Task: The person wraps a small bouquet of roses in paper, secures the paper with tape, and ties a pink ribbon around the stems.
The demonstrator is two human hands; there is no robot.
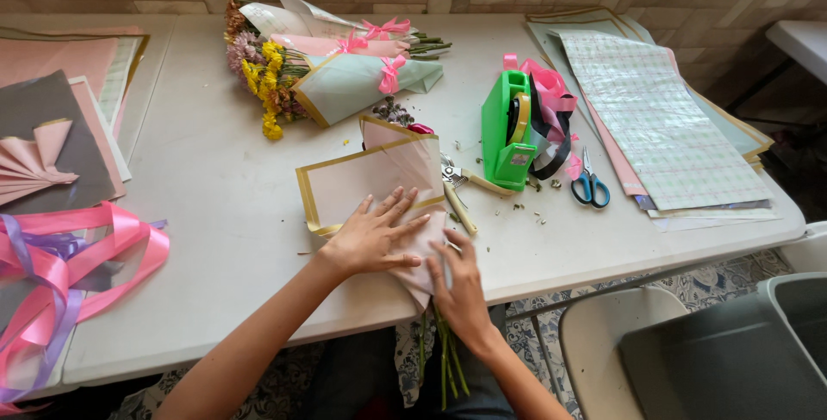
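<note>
Left hand [372, 235] lies flat, fingers spread, palm down on the pink wrapping paper [370, 180]; it grips nothing and seems to pin the sheet so the fold stays put. Right hand [458, 286] is curled over the narrow lower end of the wrap, just beside the left hand, fingers pressing the paper in around the green stems [448, 360]. How firmly it clasps them cannot be told; the fingertips are tucked under the paper.

The bouquet being wrapped sits under and between both hands at the near edge of the white table [215, 213], with its stems hanging past the edge toward the person. The flower heads are almost wholly covered; only a dark cluster and a red bit peek out at the far end of the wrap, kind unclear.

Just right of the hands: a pair of clippers [457, 192] with pale handles, blades hard to make out. Further right, a green tape dispenser [506, 131] with pink ribbon draped over it, then blue-handled scissors [590, 183] and a stack of paper sheets [663, 118]. Beyond the hands, finished bouquets [327, 71] with pink bows lie on their sides. Far left, loops of pink and purple ribbon [60, 273], cut off by the frame edge. Small green trimmings are scattered near the dispenser.
</note>
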